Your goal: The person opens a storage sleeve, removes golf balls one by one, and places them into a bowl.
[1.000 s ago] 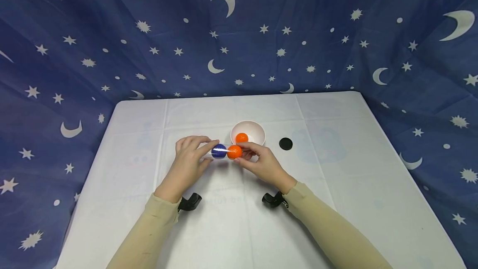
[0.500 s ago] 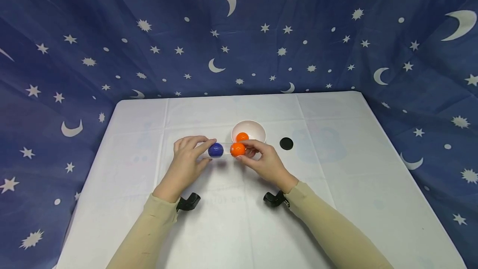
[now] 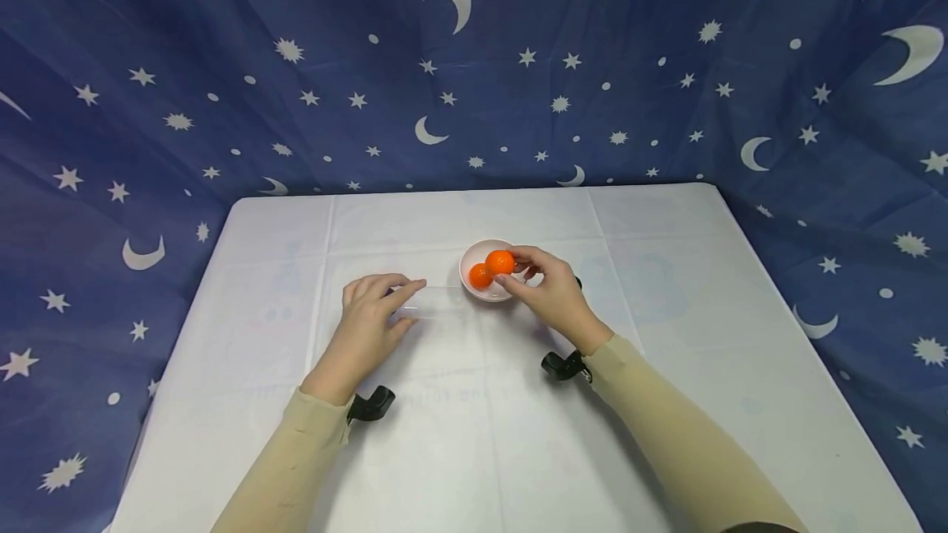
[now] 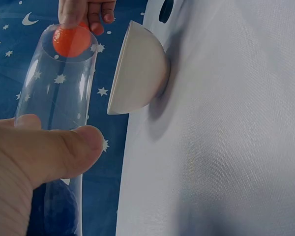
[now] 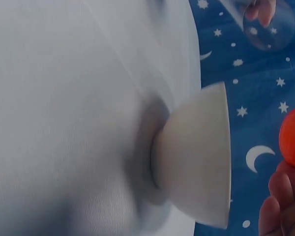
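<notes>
My left hand (image 3: 368, 326) grips a clear tube (image 3: 439, 303), its mouth pointing right, thumb on the near side. Inside, at the hand's end, sits a blue ball (image 4: 59, 209), which the fingers mostly hide in the head view. My right hand (image 3: 551, 290) pinches an orange ball (image 3: 499, 263) between thumb and fingers above a white bowl (image 5: 199, 157). Within the bowl lies a second orange ball (image 3: 480, 275). Tube mouth and pinched ball are apart in the head view.
A black disc (image 4: 165, 10) lies on the white-covered table (image 3: 444, 451) right of the bowl, nearly hidden by the right hand in the head view. Behind the table's far edge hangs a blue curtain (image 3: 474, 64) with moons and stars.
The right hand has drawn the orange ball out of the tube's mouth and carried it right and away, over the bowl. Within the tube, the blue ball has slid left under the left hand.
</notes>
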A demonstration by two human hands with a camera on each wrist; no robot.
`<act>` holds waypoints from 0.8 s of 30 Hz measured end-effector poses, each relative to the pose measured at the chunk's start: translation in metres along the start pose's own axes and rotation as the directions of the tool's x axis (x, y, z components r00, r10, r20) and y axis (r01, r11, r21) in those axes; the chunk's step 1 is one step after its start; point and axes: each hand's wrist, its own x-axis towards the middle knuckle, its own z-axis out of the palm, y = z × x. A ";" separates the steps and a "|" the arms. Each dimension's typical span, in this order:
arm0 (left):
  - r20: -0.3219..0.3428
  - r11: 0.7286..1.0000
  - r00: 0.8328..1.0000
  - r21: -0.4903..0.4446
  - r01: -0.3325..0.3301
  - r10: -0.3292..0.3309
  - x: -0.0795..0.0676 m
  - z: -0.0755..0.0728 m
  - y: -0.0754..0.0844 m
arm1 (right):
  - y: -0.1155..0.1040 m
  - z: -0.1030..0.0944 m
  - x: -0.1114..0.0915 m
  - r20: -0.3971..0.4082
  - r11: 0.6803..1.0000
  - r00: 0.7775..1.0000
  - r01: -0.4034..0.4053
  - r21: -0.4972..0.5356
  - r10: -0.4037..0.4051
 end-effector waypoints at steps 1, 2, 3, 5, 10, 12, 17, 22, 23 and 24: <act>0.002 1.000 1.000 0.001 0.002 -0.002 0.000 0.000 0.000 | 0.001 -0.001 0.002 -0.002 1.000 1.000 -0.006 -0.014 0.006; 0.004 1.000 1.000 0.001 0.004 -0.004 0.000 0.000 0.000 | 0.003 -0.002 0.004 -0.005 0.999 1.000 -0.012 -0.032 0.011; 0.007 1.000 1.000 0.004 0.006 -0.006 -0.001 0.000 0.000 | 0.004 -0.003 0.005 -0.006 0.999 1.000 -0.016 -0.048 0.015; 0.011 1.000 1.000 0.003 0.010 -0.010 -0.001 0.000 0.001 | 0.006 -0.003 0.008 -0.008 0.997 1.000 -0.022 -0.072 0.022; 0.015 1.000 1.000 0.003 0.015 -0.015 -0.003 0.000 0.001 | 0.011 -0.003 0.015 -0.010 0.990 0.999 -0.048 -0.134 0.047; 0.015 1.000 1.000 0.003 0.013 -0.013 -0.003 0.000 0.001 | 0.013 -0.003 0.017 -0.007 0.986 0.998 -0.061 -0.157 0.061; 0.015 1.000 1.000 0.003 0.008 -0.008 -0.004 -0.001 0.001 | 0.015 -0.001 0.020 -0.003 0.973 0.995 -0.094 -0.209 0.096; 0.020 1.000 1.000 0.007 0.011 -0.011 -0.004 0.000 0.001 | 0.016 0.000 0.022 0.003 0.951 0.991 -0.125 -0.284 0.132; 0.021 1.000 1.000 0.008 0.012 -0.012 -0.004 0.000 0.001 | 0.016 0.001 0.022 0.006 0.945 0.991 -0.125 -0.304 0.133; 0.022 1.000 1.000 0.008 0.013 -0.013 -0.004 0.000 0.000 | 0.016 0.001 0.022 0.008 0.937 0.991 -0.121 -0.328 0.131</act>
